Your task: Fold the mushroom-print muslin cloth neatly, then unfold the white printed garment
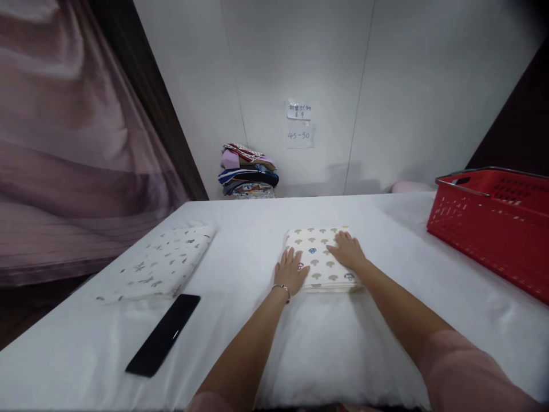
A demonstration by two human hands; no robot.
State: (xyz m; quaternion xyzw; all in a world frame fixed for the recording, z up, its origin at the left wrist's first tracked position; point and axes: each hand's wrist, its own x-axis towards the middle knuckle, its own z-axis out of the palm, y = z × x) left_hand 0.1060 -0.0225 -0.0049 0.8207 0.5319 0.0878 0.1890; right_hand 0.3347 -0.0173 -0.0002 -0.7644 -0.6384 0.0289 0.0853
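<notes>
A folded white cloth with grey mushroom prints [317, 263] lies flat on the white-covered table [240, 229]. My left hand [291, 271] rests on its left edge with the fingers spread; a bracelet circles that wrist. On the cloth's upper right part lies my right hand [348, 249], fingers apart and palm down. Neither hand grips anything. Further left is another folded white cloth with a small dark print [167, 260], and a black flat object [163, 335] sits in front of it.
A red plastic basket [489, 223] stands at the right. Behind the table's far edge is a stack of folded clothes [249, 171]. Paper labels [299, 135] are on the wall. A pink curtain [77, 143] hangs at the left.
</notes>
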